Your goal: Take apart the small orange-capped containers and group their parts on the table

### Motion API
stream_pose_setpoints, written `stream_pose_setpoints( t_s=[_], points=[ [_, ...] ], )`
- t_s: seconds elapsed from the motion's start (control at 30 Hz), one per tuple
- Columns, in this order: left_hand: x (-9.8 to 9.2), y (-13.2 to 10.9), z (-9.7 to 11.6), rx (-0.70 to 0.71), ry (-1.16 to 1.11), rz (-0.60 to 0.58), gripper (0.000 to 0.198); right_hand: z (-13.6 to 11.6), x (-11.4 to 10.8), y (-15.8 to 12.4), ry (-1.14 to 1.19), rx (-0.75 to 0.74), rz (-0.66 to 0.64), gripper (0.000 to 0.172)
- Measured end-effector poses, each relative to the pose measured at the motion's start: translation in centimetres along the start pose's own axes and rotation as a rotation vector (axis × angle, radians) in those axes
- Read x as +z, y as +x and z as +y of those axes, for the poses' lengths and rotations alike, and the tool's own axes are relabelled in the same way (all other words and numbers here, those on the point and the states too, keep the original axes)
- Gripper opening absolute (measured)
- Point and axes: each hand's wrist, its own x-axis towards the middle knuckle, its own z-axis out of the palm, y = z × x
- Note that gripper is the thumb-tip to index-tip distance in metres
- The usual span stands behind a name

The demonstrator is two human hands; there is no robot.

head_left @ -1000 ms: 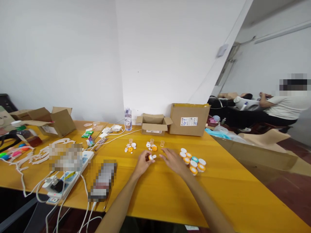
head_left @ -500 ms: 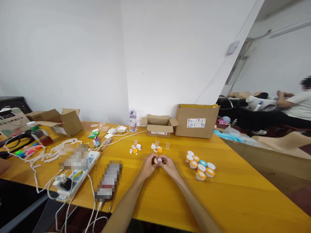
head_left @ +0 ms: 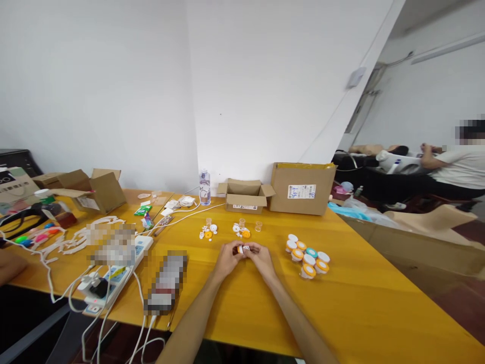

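Head view: lower centre of frame, left hand (head_left: 228,259) and right hand (head_left: 262,259) pinch a white-and-orange piece (head_left: 245,249), partly hidden; step seemingly two-handed adjustment, the next move calling for steady control. Loose parts (head_left: 246,234) lie above, capped containers (head_left: 309,260) right.

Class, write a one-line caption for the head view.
Left hand and right hand hold a small white-and-orange plastic piece over a yellow wooden table.
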Motion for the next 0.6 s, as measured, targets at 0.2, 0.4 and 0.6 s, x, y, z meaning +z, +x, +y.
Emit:
stream_pose_setpoints(
  t_s=[0.2,0.4,0.6],
  points=[
    [-0.08,0.0,0.73,-0.053,-0.016,-0.025,0.023,-0.26,-0.16,-0.14,0.019,0.049,0.018,0.031],
    [-0.05,0.07,0.57,-0.042,0.006,-0.034,0.027,-0.07,-0.23,-0.04,0.047,0.052,0.034,0.029],
    [-0.01,0.03,0.52,-0.02,-0.005,-0.032,0.027,0.09,-0.07,-0.1,0.042,0.046,0.053,0.026]
  ],
)
